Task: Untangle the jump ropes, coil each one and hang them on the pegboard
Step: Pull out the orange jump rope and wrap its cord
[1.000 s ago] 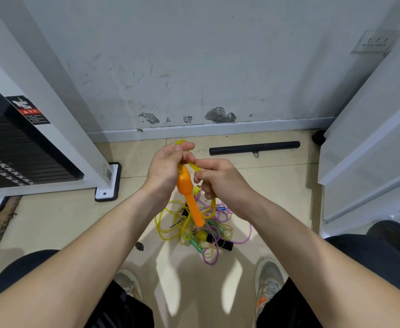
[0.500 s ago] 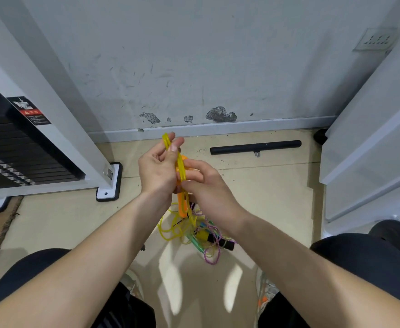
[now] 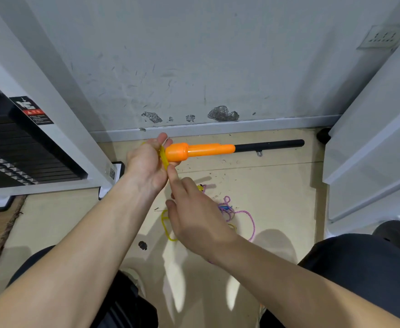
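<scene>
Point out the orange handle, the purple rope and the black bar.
Orange handle (image 3: 201, 150): head view, middle of its grip.
Purple rope (image 3: 241, 211): head view, on its far strand.
Black bar (image 3: 270, 146): head view, middle of the bare shaft.

Your left hand (image 3: 146, 164) holds the orange handle (image 3: 201, 150) of one jump rope. The handle lies flat and sideways. Its fat round end sits in your fingers, and its thin end points to the right. The yellow rope (image 3: 163, 158) shows by the fat end and runs down across your palm. The first finger of your right hand (image 3: 194, 223) touches that rope just under the handle. The messy pile (image 3: 228, 210) of ropes lies on the floor (image 3: 277, 185), near you and partly under your right hand. A yellow loop (image 3: 165, 224) shows on its left side. A thin purple rope (image 3: 249, 217) curls out on the right, with a small blue bit (image 3: 223, 207) in its knots.
</scene>
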{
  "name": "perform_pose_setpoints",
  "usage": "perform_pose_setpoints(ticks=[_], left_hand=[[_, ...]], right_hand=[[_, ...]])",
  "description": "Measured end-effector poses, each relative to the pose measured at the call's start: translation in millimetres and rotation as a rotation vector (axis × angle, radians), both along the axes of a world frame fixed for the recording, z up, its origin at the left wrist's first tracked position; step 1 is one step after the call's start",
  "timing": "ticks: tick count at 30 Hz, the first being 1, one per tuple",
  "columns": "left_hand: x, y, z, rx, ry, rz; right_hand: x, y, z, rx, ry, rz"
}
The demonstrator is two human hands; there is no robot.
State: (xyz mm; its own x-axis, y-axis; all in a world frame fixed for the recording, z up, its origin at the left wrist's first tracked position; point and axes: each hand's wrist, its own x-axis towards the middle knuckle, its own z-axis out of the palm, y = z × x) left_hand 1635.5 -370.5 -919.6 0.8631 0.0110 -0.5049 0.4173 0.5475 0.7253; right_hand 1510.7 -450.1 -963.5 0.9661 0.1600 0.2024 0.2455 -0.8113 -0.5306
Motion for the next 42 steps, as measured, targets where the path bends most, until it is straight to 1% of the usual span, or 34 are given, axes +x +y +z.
perform_pose_setpoints(ticks=[1, 2, 4, 5, 6, 8, 10, 12, 16, 18, 20, 23, 26, 30, 31, 33, 35, 40, 42], left_hand=[[-0.9, -0.2, 1.3, 0.01, -0.001, -0.026], [-2.6, -0.4, 3.0, 0.016, -0.002, -0.041], [-5.7, 0.6, 5.6, 0.013, 0.005, -0.067], [-5.9, 2.1, 5.8, -0.002, 0.01, -0.08], [-5.8, 3.9, 7.1, -0.02, 0.015, -0.093], [-3.8, 9.5, 9.7, -0.063, 0.022, -0.128], [-2.7, 14.9, 12.6, -0.11, 0.026, -0.194], [-5.9, 19.4, 15.9, -0.116, 0.029, -0.293], [-12.0, 24.8, 12.2, -0.056, -0.011, -0.425], [-14.6, 27.4, 12.4, -0.007, -0.08, -0.511], [-18.1, 29.8, 14.4, 0.079, -0.142, -0.59], [-23.1, 32.7, 16.4, 0.152, -0.151, -0.658], [-29.2, 32.5, 18.4, 0.197, -0.182, -0.734], [-31.6, 33.9, 10.4, 0.315, -0.315, -0.846], [-31.9, 34.1, 8.1, 0.378, -0.361, -0.883], [-32.0, 33.9, 5.5, 0.563, -0.459, -0.961], [-32.1, 33.2, 5.0, 0.72, -0.53, -0.993], [-31.5, 29.7, 3.3, 0.97, -0.625, -0.934], [-33.4, 25.3, -1.5, 1.056, -0.669, -0.897]], right_hand=[[-1.0, 0.4, 0.2, -0.016, -0.012, 0.005], [-1.9, 0.7, 2.0, 0.048, 0.004, -0.006], [-2.0, -3.7, 4.1, 0.289, 0.061, -0.088], [-1.6, -8.2, 5.0, 0.381, 0.091, -0.132], [-0.6, -13.6, 4.7, 0.424, 0.096, -0.16], [3.6, -26.0, 3.6, 0.484, 0.159, -0.175], [9.6, -39.1, 2.4, 0.529, 0.293, -0.165], [14.9, -53.4, 1.3, 0.555, 0.394, -0.119], [22.1, -81.3, 4.1, 0.581, 0.5, -0.021], [23.7, -92.0, 9.2, 0.579, 0.552, 0.02], [24.4, -99.8, 13.4, 0.621, 0.585, 0.057], [25.1, -109.8, 14.1, 0.703, 0.637, 0.092], [25.6, -114.2, 14.2, 0.688, 0.668, 0.119], [29.1, -111.5, 19.1, 0.696, 0.724, 0.098], [29.6, -109.9, 20.4, 0.715, 0.753, 0.107], [30.6, -106.6, 22.8, 0.766, 0.811, 0.15], [31.6, -104.5, 24.8, 0.757, 0.822, 0.16], [32.2, -98.3, 23.4, 0.491, 0.63, 0.095], [32.3, -93.1, 19.3, 0.313, 0.524, 0.021]])
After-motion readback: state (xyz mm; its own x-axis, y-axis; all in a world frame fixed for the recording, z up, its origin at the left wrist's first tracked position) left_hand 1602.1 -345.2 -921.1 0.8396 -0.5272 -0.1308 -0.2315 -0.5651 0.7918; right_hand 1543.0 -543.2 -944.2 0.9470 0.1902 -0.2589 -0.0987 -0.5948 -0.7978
